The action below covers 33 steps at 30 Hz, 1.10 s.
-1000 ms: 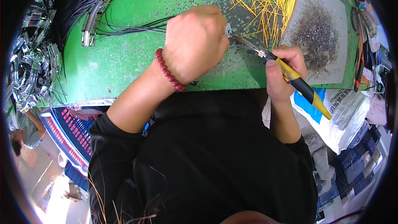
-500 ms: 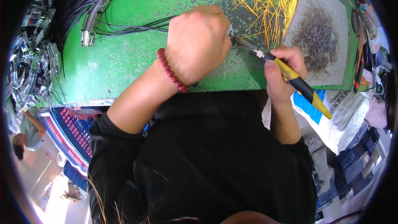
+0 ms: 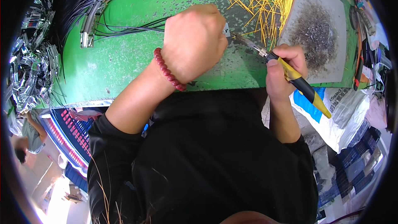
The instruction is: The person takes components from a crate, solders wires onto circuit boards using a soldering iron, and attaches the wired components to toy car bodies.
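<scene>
My left hand [image 3: 195, 43], a red bead bracelet at its wrist, is closed over several dark wires [image 3: 137, 29]. The wires run left to a silvery metal connector part [image 3: 88, 27] on the green tabletop. Just past my left fingertips a small pale piece [image 3: 226, 30] shows; how it is joined to the wires is hidden under the hand. My right hand [image 3: 286, 68] grips a yellow and black soldering iron [image 3: 304, 87]. The iron's tip points up and left, close to the pale piece; I cannot tell whether they touch.
Thin yellow sticks or wires [image 3: 269, 0] lie scattered at the far middle. Right of them is a grey board [image 3: 327, 4] with dark residue. Metal connector parts with black wires [image 3: 31, 58] heap up at the left. A white bag [image 3: 344, 120] hangs below the table's right edge.
My left hand has shifted slightly left, and the iron's tip sits a little farther from the hand. More of the small pale piece shows.
</scene>
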Available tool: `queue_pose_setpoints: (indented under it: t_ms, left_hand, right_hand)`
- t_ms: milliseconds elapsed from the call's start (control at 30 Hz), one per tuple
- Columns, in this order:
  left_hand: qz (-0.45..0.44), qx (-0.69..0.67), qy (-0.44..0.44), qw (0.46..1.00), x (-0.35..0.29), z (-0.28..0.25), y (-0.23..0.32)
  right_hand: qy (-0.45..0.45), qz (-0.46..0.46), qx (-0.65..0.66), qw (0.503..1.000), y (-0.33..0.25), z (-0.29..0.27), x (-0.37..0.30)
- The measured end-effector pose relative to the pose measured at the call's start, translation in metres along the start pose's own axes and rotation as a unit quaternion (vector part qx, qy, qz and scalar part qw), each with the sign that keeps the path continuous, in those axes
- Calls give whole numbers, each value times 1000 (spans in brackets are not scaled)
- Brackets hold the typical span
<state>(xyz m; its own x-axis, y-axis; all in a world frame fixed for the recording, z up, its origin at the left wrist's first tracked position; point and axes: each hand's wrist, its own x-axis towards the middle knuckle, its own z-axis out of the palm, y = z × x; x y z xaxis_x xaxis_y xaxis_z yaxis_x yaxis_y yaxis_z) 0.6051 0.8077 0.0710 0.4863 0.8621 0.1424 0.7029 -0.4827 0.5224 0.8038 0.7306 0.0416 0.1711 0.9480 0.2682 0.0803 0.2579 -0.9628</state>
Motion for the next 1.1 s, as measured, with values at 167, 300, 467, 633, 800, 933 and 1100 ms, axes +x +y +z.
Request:
queue_pose_setpoints:
  t_ms: [167,300,467,633,800,933,1100]
  left_hand:
    - [0,-6,-11,1000,1,-3,-1]
    - [22,-66,-22,997,0,-5,-9]
    - [14,-91,-21,996,0,-6,-10]
    - [20,-55,-36,998,5,-6,-11]
    - [11,-49,-49,998,11,-6,-12]
    - [9,-56,-46,997,10,-6,-12]
    - [8,-67,-48,997,9,-6,-11]
  right_hand:
    - [-6,8,2,1000,-1,0,0]
    - [-6,8,8,1000,-2,0,0]
    - [-3,14,21,1000,-3,-1,-1]
    - [-11,16,20,1000,-1,0,0]
    - [-13,16,0,1000,-2,1,2]
    - [-28,5,-25,999,-3,2,5]
    - [-35,30,-39,998,-6,3,3]
